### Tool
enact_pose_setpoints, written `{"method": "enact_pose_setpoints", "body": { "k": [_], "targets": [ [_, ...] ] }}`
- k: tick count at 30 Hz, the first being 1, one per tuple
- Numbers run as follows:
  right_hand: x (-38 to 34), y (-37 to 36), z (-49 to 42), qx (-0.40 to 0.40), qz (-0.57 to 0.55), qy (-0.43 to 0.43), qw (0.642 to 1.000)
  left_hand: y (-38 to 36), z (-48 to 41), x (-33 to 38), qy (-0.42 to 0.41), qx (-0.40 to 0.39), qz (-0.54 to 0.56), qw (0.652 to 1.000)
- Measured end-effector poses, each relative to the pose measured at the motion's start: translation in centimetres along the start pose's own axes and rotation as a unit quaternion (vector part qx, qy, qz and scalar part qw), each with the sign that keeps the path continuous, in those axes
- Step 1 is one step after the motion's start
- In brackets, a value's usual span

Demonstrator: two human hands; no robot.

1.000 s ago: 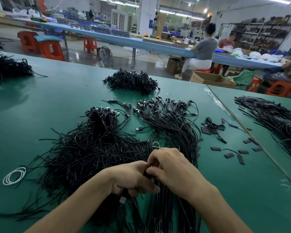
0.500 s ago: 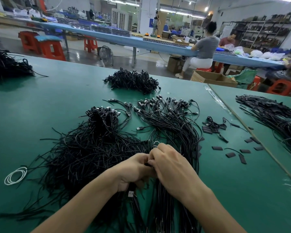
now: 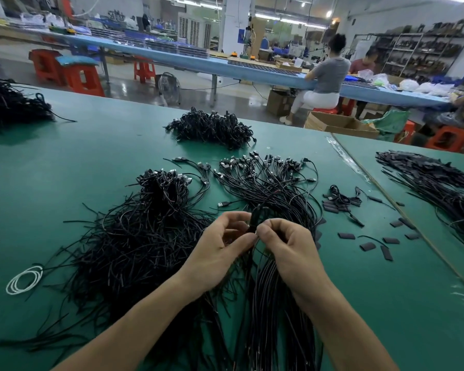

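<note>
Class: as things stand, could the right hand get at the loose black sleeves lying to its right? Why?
Probably yes: only bare table lies between the right hand and the sleeves. But it pinches a cable with the left hand, so it must let go first.

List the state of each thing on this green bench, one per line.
Left hand: fingers curled, pinching the black cable.
Right hand: pinching the same cable.
Black cable: held between both hands' fingertips.
Left cable heap: tangled, loose.
Fanned cables: spread out, plugs at the far end.
White wire: coiled, lying flat.
Sleeve pieces: scattered singly.
</note>
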State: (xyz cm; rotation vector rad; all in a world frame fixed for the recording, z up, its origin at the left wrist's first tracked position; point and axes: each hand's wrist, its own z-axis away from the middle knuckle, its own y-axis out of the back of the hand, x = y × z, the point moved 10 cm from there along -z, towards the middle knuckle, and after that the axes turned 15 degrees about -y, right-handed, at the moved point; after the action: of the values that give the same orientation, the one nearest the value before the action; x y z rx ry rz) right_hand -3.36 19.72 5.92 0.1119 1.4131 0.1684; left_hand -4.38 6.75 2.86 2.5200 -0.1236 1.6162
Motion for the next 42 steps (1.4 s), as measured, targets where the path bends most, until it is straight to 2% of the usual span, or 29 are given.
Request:
{"method": "enact_pose_setpoints", "body": {
  "k": [2, 4, 9, 13, 14, 18, 21, 25, 27, 29, 34, 37, 42],
  "targets": [
    [-0.2, -0.4, 0.2, -0.028, -0.019, 0.007, 0.999, 1.2, -0.2, 0.5, -0.022, 0.029, -0.069, 0.997],
    [-0.2, -0.9, 0.3, -0.05, -0.04, 0.005, 0.998, 1.2, -0.1, 0.6, -0.021, 0.034, -0.067, 0.997],
    [0.4, -1.5, 0.2, -0.084, -0.072, -0.008, 0.994, 0.3, 0.3, 0.2, 0.01, 0.033, 0.087, 0.996],
    [2.0, -1.8, -0.3, -0.069, -0.062, -0.038, 0.995, 0.1, 0.0, 0.5, 0.039, 0.069, 0.291, 0.953],
    [2.3, -1.8, -0.4, -0.069, -0.062, -0.044, 0.995, 0.3, -0.1, 0.8, 0.032, 0.077, 0.306, 0.948],
    [2.6, -2.4, -0.2, -0.088, -0.043, -0.042, 0.994, 1.2, -0.1, 1.0, 0.003, 0.099, 0.274, 0.957],
    [2.4, -3.0, 0.0, -0.11, -0.045, -0.048, 0.992, 0.8, 0.1, 1.6, -0.025, 0.06, 0.258, 0.964],
    [1.8, -1.4, -0.4, -0.054, -0.015, -0.037, 0.998, 1.4, 0.1, 1.6, -0.055, 0.041, 0.056, 0.996],
    [1.4, -0.5, -0.6, -0.016, 0.009, -0.016, 1.0, 1.9, 0.3, 1.1, -0.044, 0.048, -0.034, 0.997],
    [1.2, -0.3, -0.5, -0.004, 0.009, -0.002, 1.0, 1.7, 0.4, 0.8, -0.035, 0.042, -0.07, 0.996],
    [1.0, -0.7, -0.1, -0.025, -0.012, 0.015, 0.999, 0.9, 0.5, 0.1, -0.005, 0.011, -0.049, 0.999],
    [1.0, -1.3, 0.0, -0.051, -0.013, 0.015, 0.999, 1.0, 0.4, 0.1, -0.009, 0.024, -0.025, 0.999],
    [1.1, -1.4, -0.1, -0.057, -0.012, 0.005, 0.998, 0.6, 0.7, -0.2, 0.021, 0.042, 0.106, 0.993]
  ]
}}
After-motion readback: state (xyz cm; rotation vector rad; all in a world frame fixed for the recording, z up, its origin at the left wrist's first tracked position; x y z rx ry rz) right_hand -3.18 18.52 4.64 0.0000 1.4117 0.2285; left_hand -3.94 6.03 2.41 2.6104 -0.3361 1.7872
